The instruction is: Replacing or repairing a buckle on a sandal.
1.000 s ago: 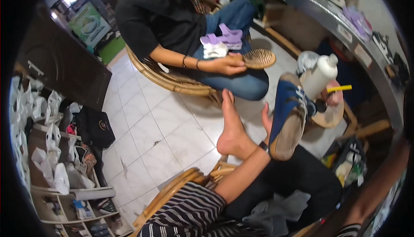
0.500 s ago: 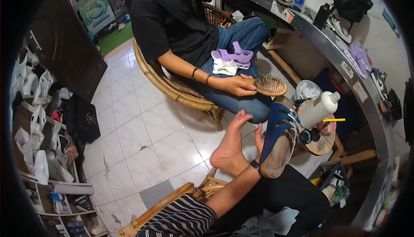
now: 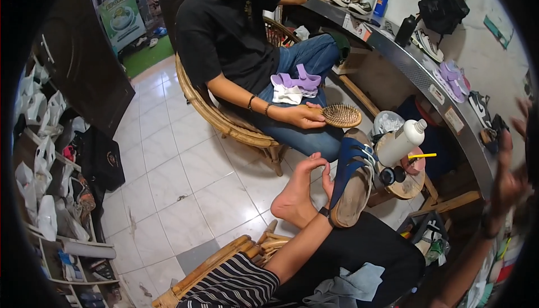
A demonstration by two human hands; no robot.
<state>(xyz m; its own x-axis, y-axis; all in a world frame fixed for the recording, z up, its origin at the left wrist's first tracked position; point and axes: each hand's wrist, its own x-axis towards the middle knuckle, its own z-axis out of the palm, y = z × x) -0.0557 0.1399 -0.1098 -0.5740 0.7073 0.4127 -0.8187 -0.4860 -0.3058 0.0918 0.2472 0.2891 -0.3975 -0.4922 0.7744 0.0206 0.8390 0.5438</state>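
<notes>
My left hand, below a dark wristband, is closed on a sandal with blue straps and a worn tan footbed. The sandal stands tilted up over my black-clothed lap, and most of my fingers are behind it. At the right edge, my right hand is raised, slightly blurred, with its fingers apart and nothing seen in them. A grey cloth lies on my lap. Opposite me, a seated person's hand holds a wooden hairbrush, bristles up, just beyond the sandal.
A round stool carries a white bottle, a pink container with a yellow-handled tool and small black jars. Purple sandals and a white cloth rest on the person's lap. Shoes and bottles line the curved counter. A bare foot shows beside my wrist.
My right hand has come into view at the right edge. The view has shifted a little, while my left hand keeps hold of the sandal.
</notes>
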